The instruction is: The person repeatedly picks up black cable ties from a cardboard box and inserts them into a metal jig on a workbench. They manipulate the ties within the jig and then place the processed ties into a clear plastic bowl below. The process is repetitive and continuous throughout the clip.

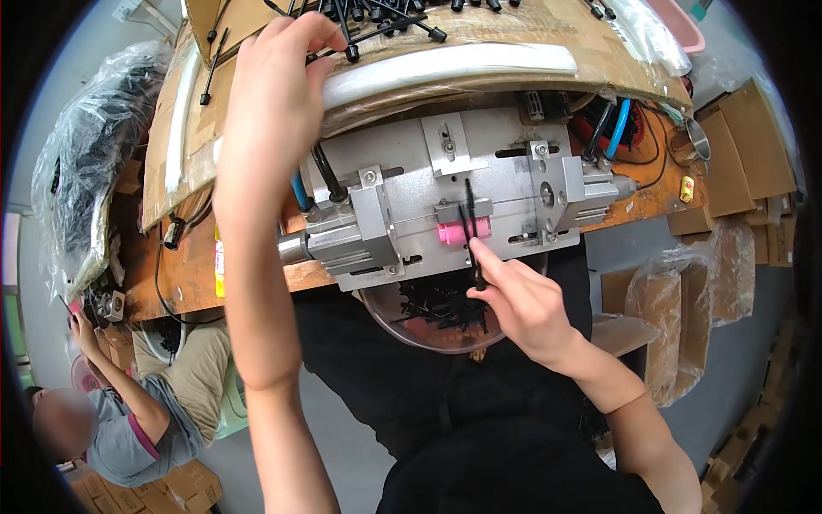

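Note:
My left hand (pixel 278 94) is raised at the edge of a pile of black rods with capped ends (pixel 385 21) on a cardboard sheet. Its fingers curve over the nearest rods, with the thumb apart from the index finger; no rod is plainly gripped. In my right hand (pixel 527 308) is a pair of black tweezers (pixel 474 257), pinched between thumb and fingers, with its tips pointing away from me. They lie over a pink block (pixel 452 232) in the middle of a grey metal fixture (pixel 411 210). A small metal bar sits just behind the block.
Metal cylinder clamps (pixel 360 236) flank the fixture on both sides, with black and blue hoses. Below its front edge stands a clear bowl (pixel 385 321) of small black parts. White foam strips (pixel 454 68) edge the cardboard. Another person (pixel 128 411) sits at the lower left.

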A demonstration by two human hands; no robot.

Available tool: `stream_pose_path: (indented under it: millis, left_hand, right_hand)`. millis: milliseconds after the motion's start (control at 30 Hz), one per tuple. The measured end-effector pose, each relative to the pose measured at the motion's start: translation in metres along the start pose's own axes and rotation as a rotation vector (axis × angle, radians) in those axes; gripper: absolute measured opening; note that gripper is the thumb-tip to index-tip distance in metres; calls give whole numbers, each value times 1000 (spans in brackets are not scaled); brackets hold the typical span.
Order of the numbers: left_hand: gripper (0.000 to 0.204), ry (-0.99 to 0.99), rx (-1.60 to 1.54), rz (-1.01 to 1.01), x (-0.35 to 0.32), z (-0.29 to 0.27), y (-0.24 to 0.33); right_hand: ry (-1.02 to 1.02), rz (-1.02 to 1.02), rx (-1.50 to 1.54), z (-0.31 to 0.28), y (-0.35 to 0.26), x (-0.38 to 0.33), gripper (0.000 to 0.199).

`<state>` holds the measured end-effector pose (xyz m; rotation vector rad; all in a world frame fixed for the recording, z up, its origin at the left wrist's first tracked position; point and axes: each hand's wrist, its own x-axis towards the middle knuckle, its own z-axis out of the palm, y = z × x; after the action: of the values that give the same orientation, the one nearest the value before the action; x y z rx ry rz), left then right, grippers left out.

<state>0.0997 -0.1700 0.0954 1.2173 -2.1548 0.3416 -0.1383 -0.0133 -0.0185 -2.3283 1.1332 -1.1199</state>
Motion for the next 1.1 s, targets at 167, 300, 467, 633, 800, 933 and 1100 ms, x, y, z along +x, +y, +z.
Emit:
stream_pose_path:
  millis: [167, 300, 467, 633, 800, 933, 1100]
  left_hand:
    - [15, -256, -184, -92, 18, -7, -2]
    - [18, -353, -338, -52, 10, -22, -6]
    - [44, -208, -236, -61, -22, -37, 10]
    - [78, 17, -129, -116, -88, -16, 97]
    - [66, -196, -107, -202, -145, 16, 160]
    - [64, -236, 22, -157, -141, 40, 169]
    - [68, -285, 72, -164, -138, 40, 172]
  right_hand:
    - [-29, 18, -4, 7, 6, 7, 62]
    - [-91, 18, -31, -11, -1, 15, 57]
    - [113, -251, -218, -50, -3, 98, 40]
    - [32, -66, -363, -63, 31, 212, 18]
    - [-263, -66, -186, -83, 32, 243, 27]
    - [26, 336, 31, -110, -23, 203, 30]
    - [85, 17, 483, -121, 21, 130, 24]
